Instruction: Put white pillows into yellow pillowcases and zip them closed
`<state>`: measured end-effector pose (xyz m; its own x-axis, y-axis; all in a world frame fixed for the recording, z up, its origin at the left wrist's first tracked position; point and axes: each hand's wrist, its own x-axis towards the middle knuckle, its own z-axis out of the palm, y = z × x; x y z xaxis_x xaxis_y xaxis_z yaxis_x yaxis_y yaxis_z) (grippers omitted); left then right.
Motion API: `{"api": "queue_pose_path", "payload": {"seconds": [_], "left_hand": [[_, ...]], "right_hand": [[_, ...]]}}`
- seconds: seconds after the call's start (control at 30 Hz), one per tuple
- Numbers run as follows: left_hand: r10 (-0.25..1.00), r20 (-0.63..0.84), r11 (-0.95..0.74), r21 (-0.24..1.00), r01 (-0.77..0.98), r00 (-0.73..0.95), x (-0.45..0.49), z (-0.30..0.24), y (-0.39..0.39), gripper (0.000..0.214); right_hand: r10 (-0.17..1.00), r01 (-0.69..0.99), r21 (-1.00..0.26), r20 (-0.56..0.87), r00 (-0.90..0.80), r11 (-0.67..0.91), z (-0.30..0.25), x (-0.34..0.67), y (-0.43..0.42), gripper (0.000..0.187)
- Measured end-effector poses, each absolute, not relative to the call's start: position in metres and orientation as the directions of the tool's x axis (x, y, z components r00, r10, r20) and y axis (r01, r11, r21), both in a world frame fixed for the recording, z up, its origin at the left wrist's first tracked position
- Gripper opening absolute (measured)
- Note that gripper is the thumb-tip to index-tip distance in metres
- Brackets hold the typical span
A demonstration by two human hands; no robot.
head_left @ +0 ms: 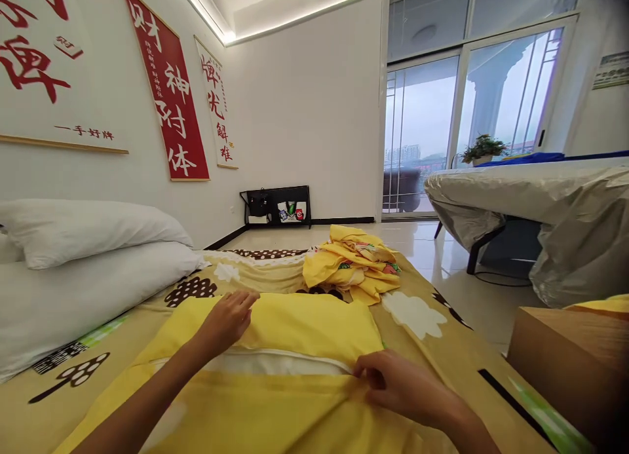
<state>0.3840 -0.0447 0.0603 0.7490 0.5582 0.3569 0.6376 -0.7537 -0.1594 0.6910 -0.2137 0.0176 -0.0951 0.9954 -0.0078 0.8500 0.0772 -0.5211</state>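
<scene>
On the bed (457, 362), a yellow cover (304, 316) lay partly open over white padding (289, 364), likely light, soft, best held by its edge. The right hand (396, 378) pinched that edge; the left hand (228, 320) curled loosely, its grip unclear.

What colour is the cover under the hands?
The cover is mostly yellow, best seen in the head view.

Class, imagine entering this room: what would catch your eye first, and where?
Probably the bright yellow cover on the bed, with the left hand and right hand at it and white fabric showing through its gap. A crumpled yellow cloth lies just beyond. On the left wall, a tall red scroll stands out.
</scene>
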Motion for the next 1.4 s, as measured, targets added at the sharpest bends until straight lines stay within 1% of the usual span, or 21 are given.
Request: {"api": "queue_pose_path", "payload": {"seconds": [0.07,0.1,0.13,0.17,0.23,0.27,0.3,0.37,0.43,0.5,0.6,0.73,0.8,0.87,0.93,1.0,1.1,1.17,1.27,1.33,1.4], "left_hand": [[0.519,0.514,-0.763,-0.081,0.641,0.683,0.399,0.064,-0.063,0.034],[0.496,0.557,-0.795,-0.016,0.606,0.666,0.410,0.066,-0.076,0.034],[0.480,0.556,-0.837,0.061,0.543,0.678,0.423,0.067,-0.089,0.031],[0.467,0.510,-0.875,0.147,0.462,0.722,0.437,0.068,-0.102,0.027],[0.444,0.333,-0.885,0.308,0.349,0.832,0.466,0.067,-0.124,0.020],[0.439,0.235,-0.869,0.354,0.344,0.867,0.479,0.064,-0.131,0.017],[0.441,0.159,-0.857,0.369,0.361,0.883,0.492,0.062,-0.136,0.015],[0.415,0.059,-0.868,0.325,0.376,0.908,0.511,0.056,-0.139,0.019],[0.331,-0.009,-0.907,0.272,0.321,0.943,0.521,0.052,-0.135,0.024],[0.259,-0.050,-0.921,0.289,0.262,0.965,0.525,0.050,-0.130,0.025],[0.271,-0.059,-0.881,0.387,0.272,0.961,0.526,0.046,-0.127,0.034],[0.330,-0.049,-0.834,0.452,0.315,0.943,0.523,0.038,-0.131,0.037],[0.291,-0.056,-0.848,0.447,0.285,0.955,0.520,0.037,-0.134,0.036],[0.234,-0.053,-0.887,0.398,0.235,0.971,0.518,0.035,-0.138,0.033],[0.210,-0.013,-0.921,0.333,0.203,0.978,0.516,0.031,-0.140,0.028],[0.275,0.031,-0.918,0.306,0.253,0.961,0.516,0.024,-0.141,0.022],[0.494,0.046,-0.816,0.370,0.445,0.868,0.519,0.014,-0.141,0.018],[0.583,0.044,-0.757,0.391,0.523,0.811,0.522,0.011,-0.141,0.015],[0.574,0.062,-0.788,0.311,0.531,0.816,0.527,0.013,-0.142,0.014],[0.532,0.074,-0.831,0.233,0.504,0.843,0.529,0.015,-0.142,0.020],[0.483,0.069,-0.868,0.167,0.467,0.873,0.531,0.016,-0.142,0.024]], "right_hand": [[0.995,0.826,-0.558,-0.004,-0.097,0.079,0.020,0.696,-0.218,0.027],[0.995,0.814,-0.576,0.001,-0.099,0.081,0.021,0.698,-0.220,0.026],[0.995,0.804,-0.589,0.003,-0.097,0.080,0.022,0.700,-0.223,0.026],[0.996,0.797,-0.599,0.000,-0.091,0.073,0.023,0.701,-0.226,0.026],[0.997,0.792,-0.609,-0.018,-0.074,0.048,0.022,0.703,-0.231,0.028],[0.998,0.791,-0.611,-0.024,-0.064,0.036,0.021,0.705,-0.233,0.028],[0.998,0.790,-0.612,-0.025,-0.052,0.026,0.019,0.706,-0.234,0.028],[1.000,0.789,-0.614,-0.008,-0.029,0.018,0.013,0.709,-0.234,0.021],[1.000,0.795,-0.607,0.020,-0.003,0.014,0.008,0.710,-0.231,0.015],[0.999,0.799,-0.601,0.038,0.022,0.006,0.004,0.709,-0.226,0.014],[0.999,0.790,-0.613,0.038,0.024,0.005,0.000,0.704,-0.219,0.019],[0.997,0.787,-0.616,0.079,0.006,0.044,-0.009,0.694,-0.213,0.009],[0.995,0.793,-0.606,0.097,-0.008,0.065,-0.014,0.688,-0.210,0.005],[0.994,0.802,-0.593,0.113,-0.011,0.077,-0.018,0.685,-0.208,0.003],[0.989,0.804,-0.588,0.147,-0.004,0.091,-0.020,0.683,-0.206,0.004],[0.982,0.788,-0.605,0.186,0.001,0.114,-0.019,0.684,-0.206,0.008],[0.979,0.727,-0.673,0.202,0.003,0.136,-0.014,0.689,-0.208,0.010],[0.984,0.677,-0.723,0.178,-0.005,0.134,-0.011,0.692,-0.209,0.009],[0.987,0.644,-0.753,0.159,-0.022,0.135,-0.010,0.695,-0.211,0.004],[0.988,0.652,-0.746,0.152,-0.030,0.134,-0.010,0.696,-0.212,0.001],[0.990,0.670,-0.733,0.136,-0.024,0.117,-0.010,0.697,-0.212,0.004]]}}
